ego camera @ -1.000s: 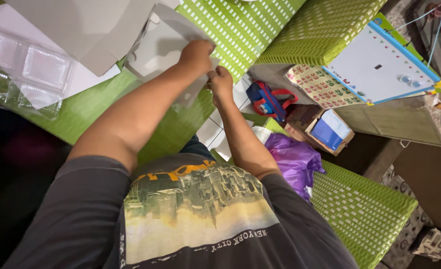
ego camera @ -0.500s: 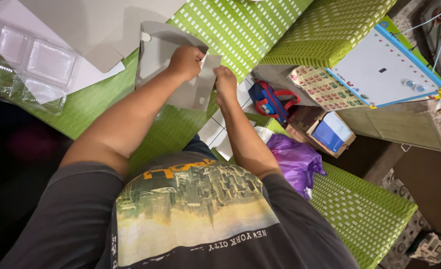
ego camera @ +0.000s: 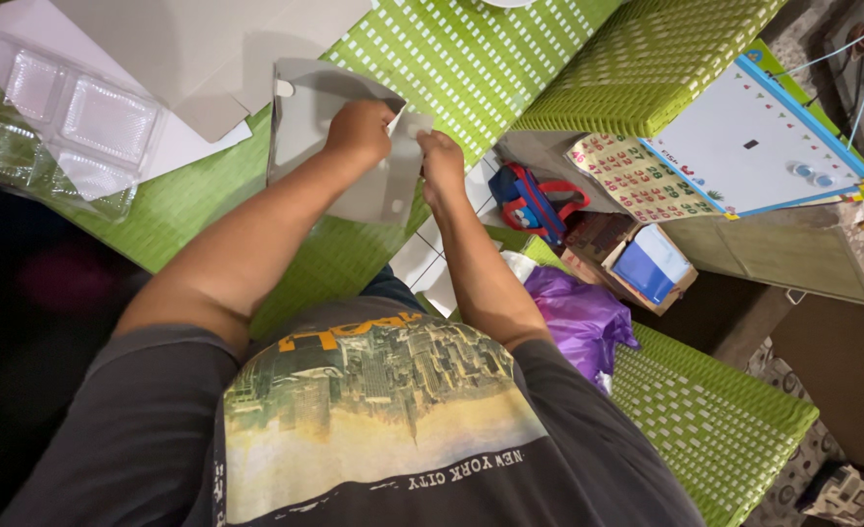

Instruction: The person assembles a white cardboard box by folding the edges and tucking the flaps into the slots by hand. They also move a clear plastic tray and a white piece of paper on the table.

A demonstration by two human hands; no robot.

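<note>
1. Presently, the left hand (ego camera: 359, 127) has its fingers curled nearly closed and pinches the upper right part of a grey card sheet (ego camera: 305, 127), thumb side tucked against the card.
2. The right hand (ego camera: 442, 161) is likewise closed down, fingers bent over the sheet's right edge where a small flap (ego camera: 411, 122) stands up between the two hands. We cannot tell exactly how the fingertips sit beneath the card.
3. We note that the sheet is held just above the green woven surface (ego camera: 471, 59), in front of the person's chest. It has a rounded notch near its upper left corner and a small hole near its lower right.
4. Our judgement on progress: the work on the card looks early. Most of the sheet lies flat and unfolded, and only the flap by the right edge appears to be bent. No closed shape has formed yet.
5. Further out, to the left, lie a clear plastic compartment tray (ego camera: 71, 117) and more flat card sheets (ego camera: 207, 49), untouched by either hand.
6. To the right, well apart, sit a purple bag (ego camera: 578, 317) and a small open box (ego camera: 637, 259).
</note>
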